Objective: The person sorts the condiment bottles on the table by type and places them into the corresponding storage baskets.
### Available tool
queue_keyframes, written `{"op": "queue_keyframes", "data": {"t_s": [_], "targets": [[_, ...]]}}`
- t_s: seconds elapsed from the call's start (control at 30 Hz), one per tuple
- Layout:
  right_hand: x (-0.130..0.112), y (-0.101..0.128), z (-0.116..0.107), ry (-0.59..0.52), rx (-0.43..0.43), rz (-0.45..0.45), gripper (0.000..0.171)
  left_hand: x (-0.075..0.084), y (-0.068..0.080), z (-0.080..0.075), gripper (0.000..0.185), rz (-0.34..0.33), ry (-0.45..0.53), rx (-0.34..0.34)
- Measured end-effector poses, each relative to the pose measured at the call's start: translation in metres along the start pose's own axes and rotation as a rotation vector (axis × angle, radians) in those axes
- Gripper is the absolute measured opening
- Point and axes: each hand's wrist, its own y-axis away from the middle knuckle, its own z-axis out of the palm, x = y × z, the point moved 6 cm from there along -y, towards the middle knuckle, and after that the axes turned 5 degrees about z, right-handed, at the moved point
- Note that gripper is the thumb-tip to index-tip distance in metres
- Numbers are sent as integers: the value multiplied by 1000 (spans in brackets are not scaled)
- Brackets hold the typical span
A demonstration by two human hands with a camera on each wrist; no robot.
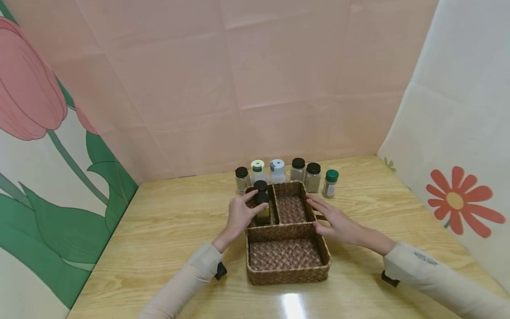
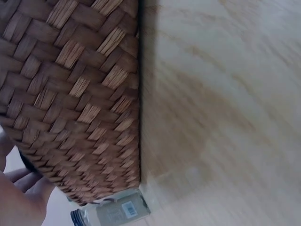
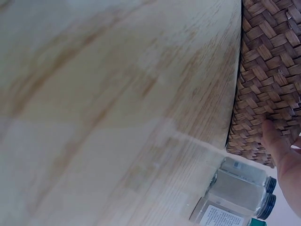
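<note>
While the right hand (image 1: pixel 338 223) lies against the outer right wall of the woven basket (image 1: pixel 288 277), its fingers nearly straight and touching rather than gripping, the left hand (image 1: pixel 239 215) reaches over the left rim, thumb and fingers drawn narrow in a pinch about the nearer black-capped jar (image 1: pixel 263 217). That jar is in the rear left compartment (image 1: pixel 272 212), just in front of a second black-capped jar (image 1: pixel 260 186); whether the 2 touch, I cannot tell. To do this well, I would hold it lightly near the cap, upright, and clear of its neighbour and the divider (image 1: pixel 276 208). Gentle counter-pressure from the right hand should stop the basket sliding on the table (image 1: pixel 179 212) or nudging the 6 containers (image 1: pixel 312 179) behind it.
</note>
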Motion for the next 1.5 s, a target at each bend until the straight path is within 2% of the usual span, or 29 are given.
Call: {"op": "queue_keyframes", "data": {"t_s": [0.13,0.2,0.27,0.47,0.8,1.2,1.5], "targets": [[0,0,0,-20,-10,9,66,-2,-1,-6,52,-27,79,-32],[0,1,-1,-25,-9,9,66,-3,-3,-9,49,-36,140,-27],[0,1,-2,-29,-8,8,66,-5,-4,-14,46,-33,159,0],[1,0,-3,-24,-11,2,67,-10,-9,-27,31,-16,94,101],[0,-2,-2,-28,-10,-16,67,-18,-13,-39,22,2,90,223],[-2,-1,-3,35,-6,-24,66,-37,-20,-48,25,8,116,320],[-2,-2,-3,26,-1,-40,69,-54,-25,-50,27,-13,159,390]]}}
